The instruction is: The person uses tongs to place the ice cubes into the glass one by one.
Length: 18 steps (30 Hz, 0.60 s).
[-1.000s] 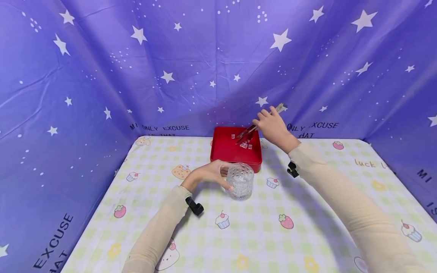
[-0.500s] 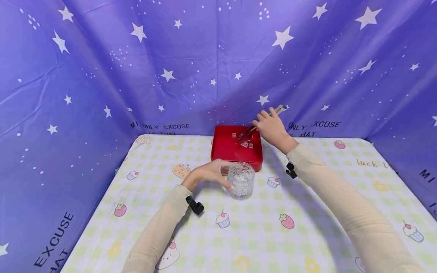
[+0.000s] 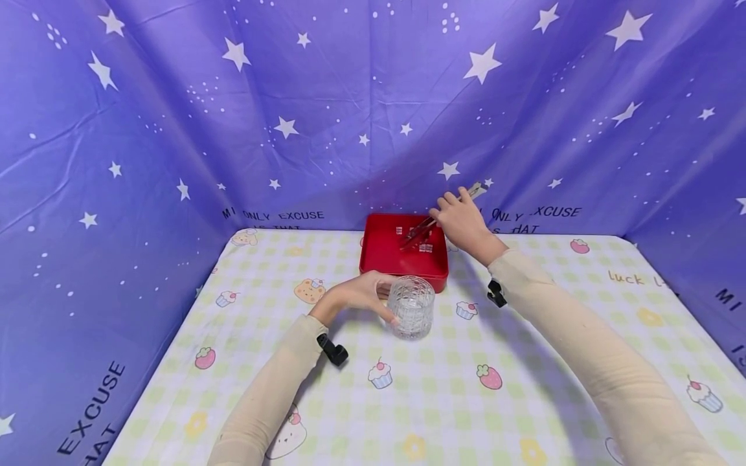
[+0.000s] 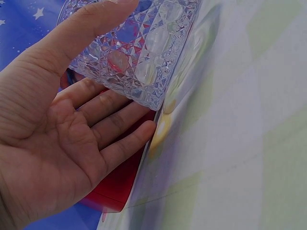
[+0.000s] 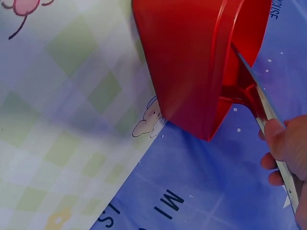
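Note:
My left hand (image 3: 364, 296) holds a clear cut-glass tumbler (image 3: 411, 307), thumb on the near side and fingers behind it. In the left wrist view, the thumb lies along the tumbler's patterned wall (image 4: 144, 52). The tumbler stands just in front of a red tray (image 3: 384, 259) with raised sides. My right hand (image 3: 464, 221) grips metal tongs (image 3: 428, 223) from above, their tips angled down into the tray. Close to the tips lie several small clear cubes (image 3: 426, 248); another clear cube (image 3: 399, 230) lies farther left. In the right wrist view, the tongs (image 5: 268, 112) reach past the tray's rim.
A checked tablecloth (image 3: 466, 421) with printed cupcakes and strawberries covers the table. Purple star-patterned curtains (image 3: 326, 97) stand behind and on both sides, the back one close behind the tray. Black straps (image 3: 333, 351) are on both wrists.
The tongs have dipped slightly, their tips shifting a little left and down inside the tray. Clear cubes beside the tips have moved slightly. The left hand and tumbler have stayed in place.

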Tool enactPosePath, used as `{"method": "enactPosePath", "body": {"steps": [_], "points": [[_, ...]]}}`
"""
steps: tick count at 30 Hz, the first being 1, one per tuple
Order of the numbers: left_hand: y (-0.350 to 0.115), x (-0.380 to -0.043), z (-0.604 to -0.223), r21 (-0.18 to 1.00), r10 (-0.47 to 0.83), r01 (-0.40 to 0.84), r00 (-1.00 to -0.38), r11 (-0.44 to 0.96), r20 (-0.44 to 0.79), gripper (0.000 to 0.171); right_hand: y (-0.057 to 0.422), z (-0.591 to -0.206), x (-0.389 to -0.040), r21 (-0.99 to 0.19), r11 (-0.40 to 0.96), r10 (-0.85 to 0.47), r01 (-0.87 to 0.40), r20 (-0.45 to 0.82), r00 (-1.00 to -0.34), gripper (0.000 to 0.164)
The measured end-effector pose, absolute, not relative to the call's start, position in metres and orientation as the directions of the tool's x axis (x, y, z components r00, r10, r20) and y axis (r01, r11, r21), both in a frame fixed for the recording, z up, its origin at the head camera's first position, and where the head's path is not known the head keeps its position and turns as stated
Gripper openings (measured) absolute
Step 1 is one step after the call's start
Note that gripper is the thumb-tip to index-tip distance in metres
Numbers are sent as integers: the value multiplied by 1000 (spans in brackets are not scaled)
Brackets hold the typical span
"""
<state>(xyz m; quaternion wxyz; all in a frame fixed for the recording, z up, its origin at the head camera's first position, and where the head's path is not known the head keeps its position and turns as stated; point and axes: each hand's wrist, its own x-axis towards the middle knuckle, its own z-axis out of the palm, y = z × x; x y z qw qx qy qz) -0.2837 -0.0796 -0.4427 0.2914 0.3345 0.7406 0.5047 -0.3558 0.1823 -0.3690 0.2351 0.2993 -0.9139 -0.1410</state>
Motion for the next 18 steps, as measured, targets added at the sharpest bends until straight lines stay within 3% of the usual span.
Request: {"method": "enactPosePath", "body": {"steps": [18], "points": [[-80,-284,-443,949,801,201,-593,241,-78,76,178,-382,-357,355,810,-583,-468,397,-709,14]]}}
